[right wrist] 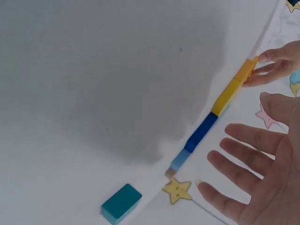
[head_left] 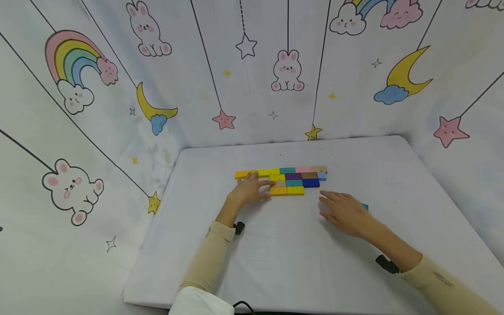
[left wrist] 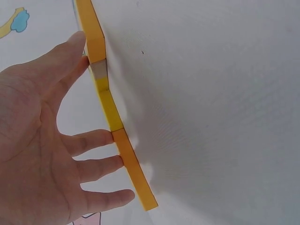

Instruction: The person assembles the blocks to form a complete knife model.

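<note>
Coloured wooden blocks lie flat in joined, staggered rows on the white table. The back row starts with an orange block [head_left: 241,174] and ends with a tan block [head_left: 319,169]. In front sit an orange block [head_left: 279,191] and a yellow block [head_left: 295,190], with a dark blue block [head_left: 311,183] behind to their right. My left hand [head_left: 249,191] is at the left end of the rows, fingertips at the back row and thumb by the front orange block. Held over the table to the right, my right hand [head_left: 346,214] has spread fingers and holds nothing. It partly hides a teal block [right wrist: 122,204].
The table [head_left: 275,262] is covered in white cloth. Behind and beside it hangs a white cloth backdrop [head_left: 252,96] printed with rabbits, stars and moons. A black cable [head_left: 245,305] shows at the near edge.
</note>
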Motion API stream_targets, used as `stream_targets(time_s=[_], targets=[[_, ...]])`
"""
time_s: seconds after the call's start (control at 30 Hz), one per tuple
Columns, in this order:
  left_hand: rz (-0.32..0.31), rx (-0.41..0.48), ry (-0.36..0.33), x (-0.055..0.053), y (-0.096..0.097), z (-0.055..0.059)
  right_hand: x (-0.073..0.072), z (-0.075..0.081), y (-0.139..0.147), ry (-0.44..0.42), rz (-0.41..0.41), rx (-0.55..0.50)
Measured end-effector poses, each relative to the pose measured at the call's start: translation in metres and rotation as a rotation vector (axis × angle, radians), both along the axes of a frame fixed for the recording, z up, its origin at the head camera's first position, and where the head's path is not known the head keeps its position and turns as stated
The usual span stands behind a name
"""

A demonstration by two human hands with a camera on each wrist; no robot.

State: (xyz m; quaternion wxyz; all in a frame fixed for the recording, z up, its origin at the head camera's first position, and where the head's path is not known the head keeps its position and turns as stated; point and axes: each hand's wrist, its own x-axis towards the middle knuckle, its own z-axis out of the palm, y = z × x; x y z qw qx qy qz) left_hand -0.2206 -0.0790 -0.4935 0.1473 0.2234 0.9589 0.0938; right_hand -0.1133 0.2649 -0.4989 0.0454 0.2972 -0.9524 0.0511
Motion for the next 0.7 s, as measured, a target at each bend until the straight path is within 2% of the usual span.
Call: stream_targets(time_s=[0.47,0.7], targets=[[0.001,-0.033,-0.009,-0.003,0.002,-0.001,0.026,0.01,0.042,0.04,-0.067,0.019],[-0.006,-0.03,-0.015,-0.001,0.002,0.001,0.038,0.004,0.061,0.024,-0.106,0.013]])
